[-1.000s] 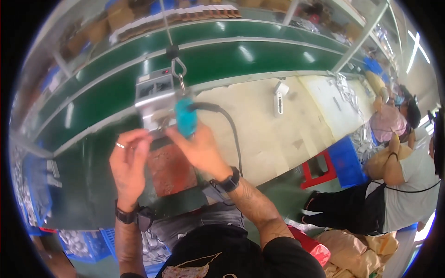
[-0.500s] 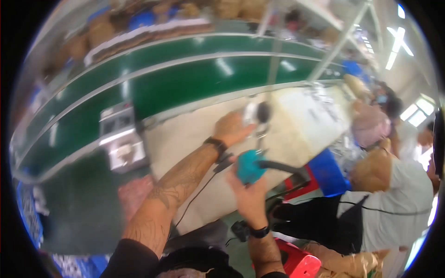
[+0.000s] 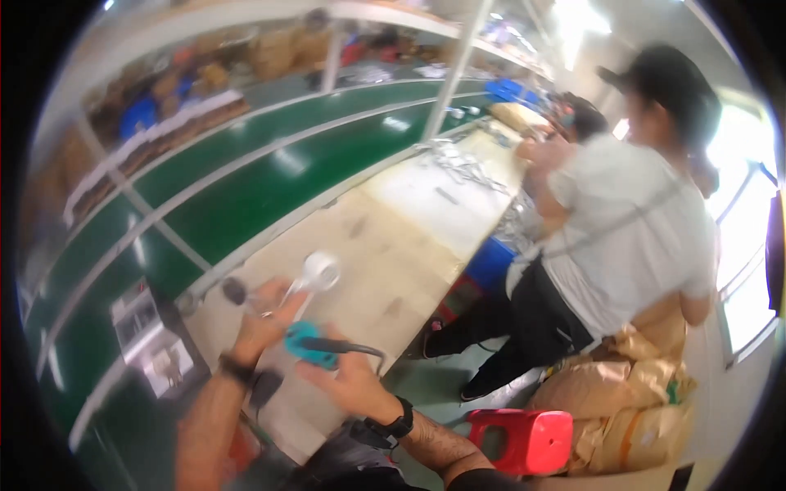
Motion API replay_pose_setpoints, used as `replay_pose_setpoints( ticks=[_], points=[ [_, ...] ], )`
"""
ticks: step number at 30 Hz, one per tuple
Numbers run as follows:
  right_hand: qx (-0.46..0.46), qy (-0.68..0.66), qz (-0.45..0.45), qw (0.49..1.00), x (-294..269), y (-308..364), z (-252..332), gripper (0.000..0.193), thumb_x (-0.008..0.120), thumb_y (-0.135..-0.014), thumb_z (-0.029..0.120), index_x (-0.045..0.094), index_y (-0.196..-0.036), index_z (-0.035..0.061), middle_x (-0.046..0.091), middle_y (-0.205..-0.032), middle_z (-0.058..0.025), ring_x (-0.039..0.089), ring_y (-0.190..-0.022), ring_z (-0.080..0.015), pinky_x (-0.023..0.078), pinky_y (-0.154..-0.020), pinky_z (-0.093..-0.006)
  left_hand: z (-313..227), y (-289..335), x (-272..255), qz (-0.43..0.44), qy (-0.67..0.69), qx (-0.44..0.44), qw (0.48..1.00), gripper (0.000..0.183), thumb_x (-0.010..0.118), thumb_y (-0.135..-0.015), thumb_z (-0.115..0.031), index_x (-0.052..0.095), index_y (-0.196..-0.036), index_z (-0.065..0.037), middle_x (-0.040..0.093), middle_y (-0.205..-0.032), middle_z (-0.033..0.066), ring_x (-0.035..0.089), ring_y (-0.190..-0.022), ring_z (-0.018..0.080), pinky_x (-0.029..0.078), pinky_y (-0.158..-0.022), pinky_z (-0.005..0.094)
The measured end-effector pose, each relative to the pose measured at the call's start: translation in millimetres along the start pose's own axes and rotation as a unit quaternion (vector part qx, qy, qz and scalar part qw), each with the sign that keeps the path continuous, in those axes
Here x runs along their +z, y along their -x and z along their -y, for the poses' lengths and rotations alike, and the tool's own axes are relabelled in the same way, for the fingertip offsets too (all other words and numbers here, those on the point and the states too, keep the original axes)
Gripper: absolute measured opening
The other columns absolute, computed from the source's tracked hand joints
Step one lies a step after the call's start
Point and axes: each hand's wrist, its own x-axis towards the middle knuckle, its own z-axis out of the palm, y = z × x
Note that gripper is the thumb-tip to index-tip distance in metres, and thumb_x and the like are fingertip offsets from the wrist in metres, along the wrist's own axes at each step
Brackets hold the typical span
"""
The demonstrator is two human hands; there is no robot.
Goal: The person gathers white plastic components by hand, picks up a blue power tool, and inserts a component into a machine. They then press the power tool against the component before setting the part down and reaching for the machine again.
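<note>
A person at a pale-topped counter [image 3: 393,254] brings two objects close together, lower left of the frame's center. The left hand [image 3: 264,322], fingers curled in with little gap, has hold of the lower end of a white device [image 3: 320,271], whose round head points to the upper right. Blur hides the exact placing of the fingertips. The right hand [image 3: 358,385], wrapped around a teal tool [image 3: 307,341] with a thick black cord [image 3: 364,350], sits lower and to the right.

The key relation is a short diagonal: the device's long axis slants from lower left to upper right, with its head above the tool and slightly right of it. The tool lies just below the device, between the two hands; whether the two touch cannot be made out. The left hand is the nearer to the device, at its very base, while the right reaches it only across the tool.

A silver boxy machine [image 3: 155,335] stands at lower left, well apart from the device. A co-worker in a light shirt [image 3: 630,225] stands at right, beyond a red stool [image 3: 532,438].
</note>
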Motion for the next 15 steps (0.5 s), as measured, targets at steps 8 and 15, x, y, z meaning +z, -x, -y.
replay_pose_setpoints(
  ticks=[8,15],
  points=[
    [0.094,-0.093,0.169,0.977,57,15,16,0.051,0.072,-0.100,0.037,0.058,-0.132,-0.0003,0.066,-0.105,-0.0099,0.061,-0.095,-0.0177,0.050,-0.084,-0.0349,-2,207,-101,-0.047,-0.117,-0.080,0.989,0.025,0.070,-0.095,-0.021,0.071,-0.107,0.001,0.070,-0.100,0.0186,0.068,-0.091,0.0362,0.054,-0.083,0.0420],
    [0.188,-0.043,0.116,0.974,87,41,-8,0.028,0.055,-0.110,0.031,0.065,-0.108,0.0043,0.065,-0.091,-0.0042,0.059,-0.082,-0.0154,0.048,-0.069,-0.0366,30,255,-106,-0.145,-0.240,0.091,0.956,0.025,0.074,-0.088,-0.016,0.074,-0.109,-0.002,0.072,-0.122,0.0205,0.067,-0.116,0.0403,0.050,-0.098,0.0507]
  ],
)
